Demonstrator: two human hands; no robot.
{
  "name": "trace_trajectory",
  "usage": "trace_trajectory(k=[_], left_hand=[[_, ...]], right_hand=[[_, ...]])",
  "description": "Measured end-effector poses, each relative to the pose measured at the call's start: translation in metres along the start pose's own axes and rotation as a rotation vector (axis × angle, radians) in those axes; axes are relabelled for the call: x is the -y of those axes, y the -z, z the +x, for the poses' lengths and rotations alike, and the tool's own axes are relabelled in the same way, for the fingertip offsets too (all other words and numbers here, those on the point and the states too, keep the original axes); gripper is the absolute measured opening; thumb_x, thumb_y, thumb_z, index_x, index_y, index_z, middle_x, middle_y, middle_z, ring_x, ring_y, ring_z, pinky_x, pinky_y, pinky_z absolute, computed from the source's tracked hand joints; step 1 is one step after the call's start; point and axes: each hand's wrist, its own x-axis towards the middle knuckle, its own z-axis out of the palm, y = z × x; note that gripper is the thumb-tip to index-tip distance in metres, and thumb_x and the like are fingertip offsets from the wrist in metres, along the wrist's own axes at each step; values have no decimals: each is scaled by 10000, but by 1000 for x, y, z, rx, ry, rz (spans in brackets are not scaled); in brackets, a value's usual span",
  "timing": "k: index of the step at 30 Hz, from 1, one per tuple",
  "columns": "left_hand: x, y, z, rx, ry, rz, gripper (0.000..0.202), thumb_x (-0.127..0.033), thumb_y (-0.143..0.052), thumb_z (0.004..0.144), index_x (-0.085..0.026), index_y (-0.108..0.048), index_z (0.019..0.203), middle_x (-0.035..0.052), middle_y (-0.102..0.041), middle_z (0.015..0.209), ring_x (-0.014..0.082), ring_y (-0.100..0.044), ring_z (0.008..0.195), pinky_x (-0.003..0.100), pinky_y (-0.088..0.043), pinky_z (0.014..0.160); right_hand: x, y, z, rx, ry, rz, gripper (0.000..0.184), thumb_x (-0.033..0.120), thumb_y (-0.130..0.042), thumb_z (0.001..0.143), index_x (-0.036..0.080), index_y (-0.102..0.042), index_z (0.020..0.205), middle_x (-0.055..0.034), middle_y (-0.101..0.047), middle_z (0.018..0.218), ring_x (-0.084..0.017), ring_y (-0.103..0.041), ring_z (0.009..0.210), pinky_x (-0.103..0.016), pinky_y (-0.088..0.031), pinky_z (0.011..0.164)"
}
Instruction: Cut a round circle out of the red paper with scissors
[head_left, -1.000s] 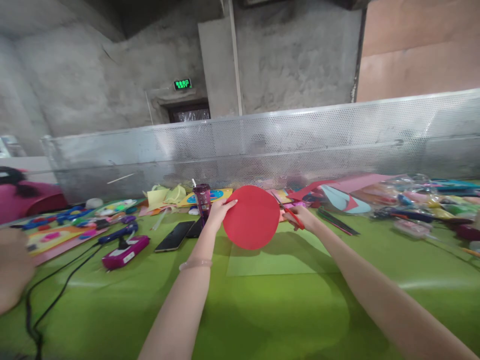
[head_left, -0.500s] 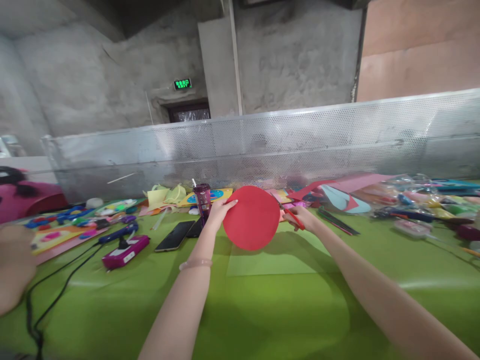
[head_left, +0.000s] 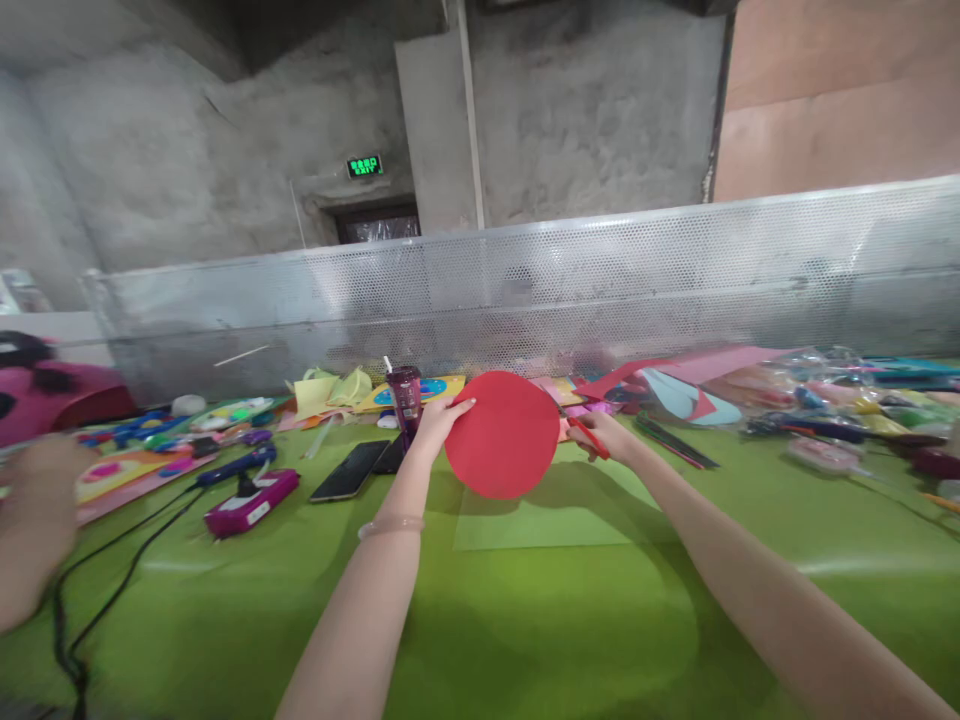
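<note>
A roughly round piece of red paper (head_left: 502,436) is held up over the table. My left hand (head_left: 437,424) pinches its left edge, thumb on the near face. At the paper's right edge, my right hand (head_left: 604,438) grips scissors (head_left: 589,436) with red handles. The blades lie along the paper's upper right rim, and their tips are partly hidden. Below the paper, a light green sheet (head_left: 540,525) lies flat on the green tabletop (head_left: 555,630).
To the left are a dark phone (head_left: 350,471), a purple power strip (head_left: 252,504) with black cables, and a lidded cup (head_left: 405,400) with a straw. Another person's arm (head_left: 37,530) is at the far left. Paper scraps (head_left: 686,397) and plastic-wrapped supplies (head_left: 847,400) lie to the right.
Both hands, the red paper and the scissors stay almost in place, with only a very slight shift. The other person's arm at the left has moved a little.
</note>
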Motion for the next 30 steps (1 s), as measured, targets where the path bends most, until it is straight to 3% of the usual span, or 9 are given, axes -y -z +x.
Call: trace_trajectory(k=[12, 20, 30], left_hand=[[2, 1, 2, -17, 2, 28, 394, -397, -681, 635, -148, -671, 941, 98, -690, 853, 245, -645, 775, 338, -509, 690], [2, 2, 2, -3, 9, 13, 373, -385, -686, 632, -155, -675, 926, 95, -692, 854, 247, -646, 780, 341, -508, 698], [2, 1, 2, -6, 30, -6, 392, -381, -696, 620, -151, -670, 937, 93, -692, 860, 245, -646, 788, 333, -511, 695]], right_hand=[[3, 1, -3, -8, 5, -72, 268, 350, -541, 683, 159, -445, 521, 32, -415, 440, -71, -421, 374, -202, -425, 353], [-9, 1, 5, -62, 7, -110, 281, 388, -537, 694, 150, -468, 561, 30, -429, 454, -72, -437, 370, -198, -422, 338], [4, 0, -3, 4, 23, -60, 292, 405, -527, 705, 156, -451, 572, 40, -403, 467, -64, -420, 378, -201, -426, 365]])
